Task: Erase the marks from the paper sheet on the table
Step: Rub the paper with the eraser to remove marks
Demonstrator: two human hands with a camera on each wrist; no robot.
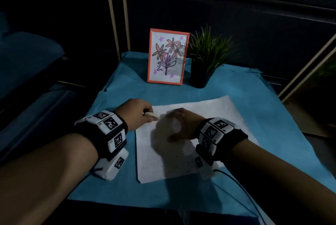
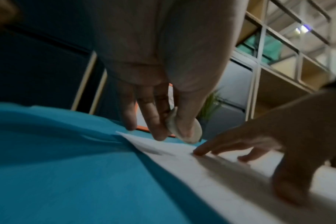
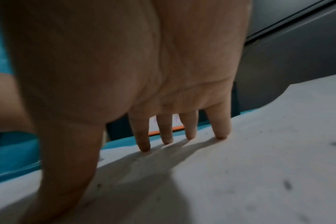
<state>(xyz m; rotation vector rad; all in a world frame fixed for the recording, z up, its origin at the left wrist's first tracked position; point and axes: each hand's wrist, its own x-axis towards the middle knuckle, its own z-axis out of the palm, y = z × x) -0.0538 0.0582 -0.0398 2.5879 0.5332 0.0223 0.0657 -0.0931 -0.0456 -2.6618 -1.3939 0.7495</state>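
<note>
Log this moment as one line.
left hand: pinches eraser at paper sheet corner | right hand: fingertips press sheet

You sit in a dim room; the light falls mostly on the table (image 1: 272,115), which wears a blue cloth (image 1: 112,184). Behind it you face a dark wall (image 1: 236,15) with two pale upright strips (image 1: 116,12). At the table's far edge stands an orange frame (image 1: 167,56) with a flower drawing, and just right of it a plant (image 1: 205,57) in a dark pot. To your right rises an open wooden shelf (image 2: 290,60).
</note>
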